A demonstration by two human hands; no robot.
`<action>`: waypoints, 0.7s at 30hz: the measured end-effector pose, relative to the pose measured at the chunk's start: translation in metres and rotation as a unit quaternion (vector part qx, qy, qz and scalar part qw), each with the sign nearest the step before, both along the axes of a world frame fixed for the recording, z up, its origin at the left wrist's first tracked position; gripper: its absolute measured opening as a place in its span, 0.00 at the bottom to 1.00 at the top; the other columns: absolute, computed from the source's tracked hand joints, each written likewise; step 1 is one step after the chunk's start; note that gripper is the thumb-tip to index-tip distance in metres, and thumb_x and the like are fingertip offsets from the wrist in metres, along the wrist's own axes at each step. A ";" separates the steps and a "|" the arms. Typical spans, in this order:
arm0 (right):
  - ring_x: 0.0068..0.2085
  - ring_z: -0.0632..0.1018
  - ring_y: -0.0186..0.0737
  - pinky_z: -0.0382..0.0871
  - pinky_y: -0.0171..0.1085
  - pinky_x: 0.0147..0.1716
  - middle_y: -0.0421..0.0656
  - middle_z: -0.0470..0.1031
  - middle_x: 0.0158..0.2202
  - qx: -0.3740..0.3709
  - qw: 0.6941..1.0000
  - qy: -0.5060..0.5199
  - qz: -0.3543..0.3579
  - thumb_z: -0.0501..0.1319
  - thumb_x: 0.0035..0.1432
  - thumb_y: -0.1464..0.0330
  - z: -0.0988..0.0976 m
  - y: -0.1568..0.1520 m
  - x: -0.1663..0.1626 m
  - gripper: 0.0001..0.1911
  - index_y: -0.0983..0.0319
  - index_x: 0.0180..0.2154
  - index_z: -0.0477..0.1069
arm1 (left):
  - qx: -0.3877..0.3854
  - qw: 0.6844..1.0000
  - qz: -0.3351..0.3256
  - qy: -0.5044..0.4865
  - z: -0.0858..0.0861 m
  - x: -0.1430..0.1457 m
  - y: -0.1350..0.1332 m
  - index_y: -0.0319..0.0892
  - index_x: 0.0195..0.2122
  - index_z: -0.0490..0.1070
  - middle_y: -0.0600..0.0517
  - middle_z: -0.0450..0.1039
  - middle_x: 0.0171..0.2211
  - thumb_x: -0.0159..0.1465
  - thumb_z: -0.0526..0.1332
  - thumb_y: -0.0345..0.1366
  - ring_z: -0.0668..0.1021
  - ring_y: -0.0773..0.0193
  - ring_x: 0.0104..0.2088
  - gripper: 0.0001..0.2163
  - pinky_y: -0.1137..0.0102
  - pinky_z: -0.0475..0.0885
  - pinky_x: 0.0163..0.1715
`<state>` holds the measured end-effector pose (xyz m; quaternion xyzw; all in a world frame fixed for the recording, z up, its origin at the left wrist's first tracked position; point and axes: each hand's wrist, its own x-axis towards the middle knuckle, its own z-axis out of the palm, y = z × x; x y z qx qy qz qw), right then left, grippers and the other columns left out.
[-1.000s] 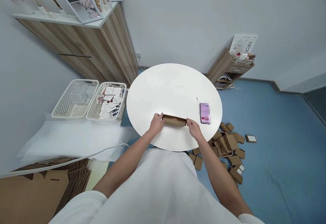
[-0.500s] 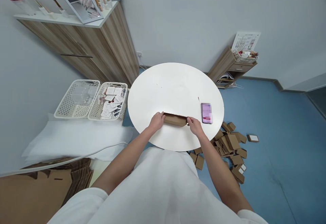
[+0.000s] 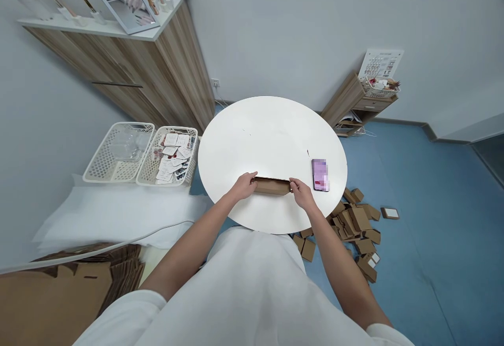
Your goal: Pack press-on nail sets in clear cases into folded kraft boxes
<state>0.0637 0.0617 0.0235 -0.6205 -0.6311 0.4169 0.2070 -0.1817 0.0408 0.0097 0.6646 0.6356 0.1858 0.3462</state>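
Observation:
Between my two hands is a brown cardboard box, held near the front of the round white table. My left hand is closed on the box's left end, its thumb along the top edge. At the opposite end, my right hand grips the right corner with fingers bent around it. The inside of the box and its underside are hidden from me. To the right of my right hand lies a phone with a purple, blurred screen.
Two white plastic baskets stand left of the table, one with cards and packets. Small cardboard boxes are heaped on the blue floor at right. Flat cardboard is stacked at lower left. A wooden cabinet stands behind the baskets.
The box's top edge has levelled slightly, its left end a little lower. My left thumb now stretches further along the edge. Both hands still hold the ends.

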 end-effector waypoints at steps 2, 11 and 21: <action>0.39 0.73 0.39 0.66 0.42 0.41 0.44 0.71 0.44 0.008 1.000 -0.003 0.007 0.48 0.57 0.59 -0.003 0.000 0.001 0.20 0.57 0.48 0.66 | 0.001 1.000 -0.005 -0.017 0.001 -0.003 -0.001 0.44 0.51 0.64 0.49 0.67 0.35 0.59 0.52 0.33 0.71 0.61 0.36 0.18 0.67 0.66 0.39; 0.44 0.72 0.40 0.67 0.41 0.42 0.45 0.66 0.49 0.003 0.999 0.054 -0.005 0.52 0.54 0.57 -0.008 -0.015 0.003 0.23 0.55 0.51 0.63 | 0.004 0.998 -0.026 -0.062 -0.003 -0.014 -0.016 0.47 0.57 0.57 0.48 0.64 0.46 0.57 0.56 0.47 0.72 0.62 0.41 0.27 0.68 0.67 0.41; 0.32 0.76 0.38 0.70 0.37 0.29 0.47 0.71 0.43 -0.138 0.983 0.109 -0.058 0.56 0.51 0.57 -0.008 -0.009 0.005 0.20 0.59 0.44 0.65 | -0.157 0.971 0.088 -0.158 -0.005 -0.014 -0.012 0.41 0.50 0.65 0.47 0.73 0.41 0.58 0.54 0.49 0.77 0.63 0.33 0.23 0.71 0.69 0.33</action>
